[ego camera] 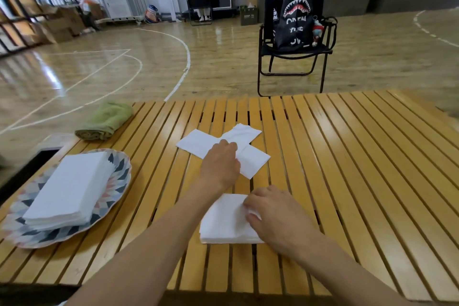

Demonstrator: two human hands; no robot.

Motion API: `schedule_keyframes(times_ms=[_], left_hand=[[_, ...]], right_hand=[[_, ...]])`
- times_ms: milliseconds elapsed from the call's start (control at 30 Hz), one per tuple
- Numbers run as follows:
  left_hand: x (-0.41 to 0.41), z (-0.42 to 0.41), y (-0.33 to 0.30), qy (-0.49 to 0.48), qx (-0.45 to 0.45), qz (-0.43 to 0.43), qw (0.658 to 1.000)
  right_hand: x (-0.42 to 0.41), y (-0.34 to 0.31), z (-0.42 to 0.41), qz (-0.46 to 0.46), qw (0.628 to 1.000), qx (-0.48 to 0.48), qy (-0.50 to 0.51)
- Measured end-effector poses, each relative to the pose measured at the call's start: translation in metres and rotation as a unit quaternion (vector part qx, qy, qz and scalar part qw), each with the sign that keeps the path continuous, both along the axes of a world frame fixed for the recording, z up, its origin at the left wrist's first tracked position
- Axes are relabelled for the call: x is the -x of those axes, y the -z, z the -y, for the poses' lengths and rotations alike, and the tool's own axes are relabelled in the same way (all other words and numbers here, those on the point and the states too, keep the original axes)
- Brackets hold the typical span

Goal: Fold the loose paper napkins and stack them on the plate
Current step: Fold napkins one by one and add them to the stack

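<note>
A patterned plate (119, 181) sits at the table's left with a stack of folded white napkins (72, 186) on it. Two loose napkins lie crossed mid-table: one (196, 143) runs left to right, the other (244, 133) angles over it. My left hand (221, 164) rests on their crossing, fingers curled over the paper. Nearer me lies a folded napkin (223, 221); my right hand (270, 213) presses on its right edge, fingertips pinching the paper.
A rolled green towel (105, 120) lies at the table's far left corner. The slatted wooden table (347, 169) stretches to the right. Beyond it stands a black folding chair (295, 57) holding a black bag.
</note>
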State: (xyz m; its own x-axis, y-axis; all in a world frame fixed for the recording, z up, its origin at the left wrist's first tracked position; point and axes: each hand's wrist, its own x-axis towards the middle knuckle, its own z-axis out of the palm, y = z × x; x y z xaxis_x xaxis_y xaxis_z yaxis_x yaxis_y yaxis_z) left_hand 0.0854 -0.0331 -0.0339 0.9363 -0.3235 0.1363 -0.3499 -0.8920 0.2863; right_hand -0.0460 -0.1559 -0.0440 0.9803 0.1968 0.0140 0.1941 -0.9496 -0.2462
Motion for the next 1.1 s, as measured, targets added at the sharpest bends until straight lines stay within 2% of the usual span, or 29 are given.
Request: schedule_keyframes(times_ms=[167,300,467,567,700,867,967,1033,1100], left_hand=[[-0.025,0.016,0.007,-0.025,-0.069,-0.020,0.997],[-0.027,0.018,0.012,-0.043,-0.047,-0.014,0.998],[-0.031,0.018,0.016,-0.097,0.059,-0.028,0.993],[-0.031,0.014,0.017,-0.114,0.092,-0.019,0.989],[-0.020,0.001,-0.004,-0.122,0.170,0.029,0.977],[0.024,-0.032,-0.042,-0.059,0.266,0.109,0.956],[0.054,-0.051,-0.057,-0.014,0.307,0.117,0.944],[0.070,-0.060,-0.062,0.005,0.325,0.122,0.938],[0.082,-0.065,-0.062,0.026,0.341,0.119,0.932]], right_hand=[[-0.003,0.000,0.002,-0.009,1.000,0.003,0.007],[-0.005,0.000,0.002,-0.008,1.000,0.000,0.012],[-0.004,-0.001,0.000,-0.009,1.000,0.000,0.013],[-0.003,-0.003,0.001,-0.014,1.000,0.003,0.013],[-0.002,-0.007,0.003,-0.020,0.998,-0.045,0.032],[-0.003,-0.024,0.011,-0.006,0.988,-0.113,0.105],[-0.005,-0.029,0.015,0.009,0.952,-0.241,0.190],[-0.008,-0.031,0.016,0.006,0.902,-0.359,0.239],[-0.010,-0.036,0.019,-0.021,0.854,-0.462,0.240]])
